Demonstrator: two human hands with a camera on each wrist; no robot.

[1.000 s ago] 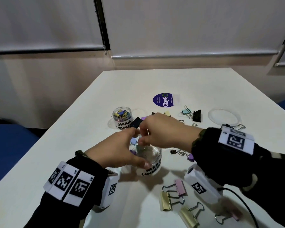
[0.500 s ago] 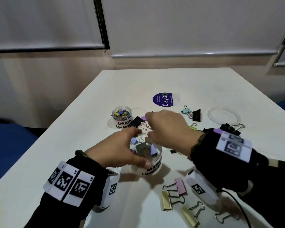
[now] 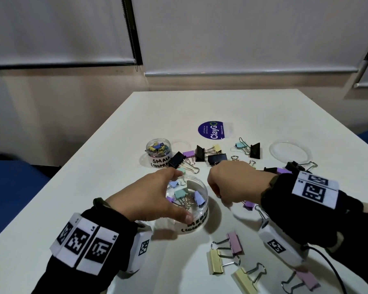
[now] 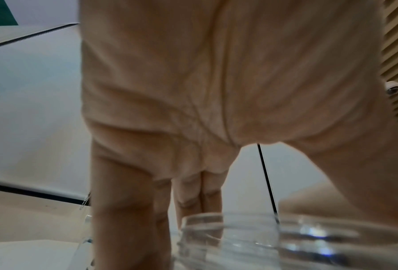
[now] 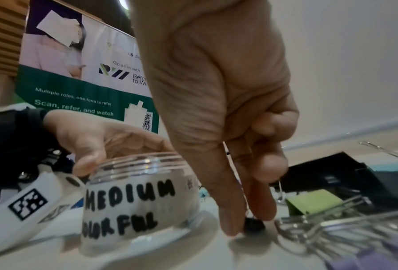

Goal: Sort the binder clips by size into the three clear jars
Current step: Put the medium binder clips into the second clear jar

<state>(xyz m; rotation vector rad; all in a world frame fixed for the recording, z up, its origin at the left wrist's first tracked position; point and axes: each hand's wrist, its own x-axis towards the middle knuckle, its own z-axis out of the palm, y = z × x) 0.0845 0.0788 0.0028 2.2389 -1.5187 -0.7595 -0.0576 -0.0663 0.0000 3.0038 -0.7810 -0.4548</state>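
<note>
My left hand grips the rim of the clear jar marked MEDIUM COLORFUL, thumb on the near side and fingers on the far side. Mint, blue and purple clips lie inside it. In the right wrist view the same jar stands just left of my right hand. That hand points down at the table, and its thumb and forefinger pinch a small black clip. In the head view my right hand hides that clip. A jar marked SMALL holds several small coloured clips.
Black, purple, yellow and mint clips lie scattered behind my hands. Large yellow and pink clips lie near the front edge. A clear lid sits at the right and a purple round sticker further back. A purple clip lies under my right wrist.
My right hand has left the mouth of the medium jar, moved right and come down to the table. The left hand has kept its hold on the jar.
</note>
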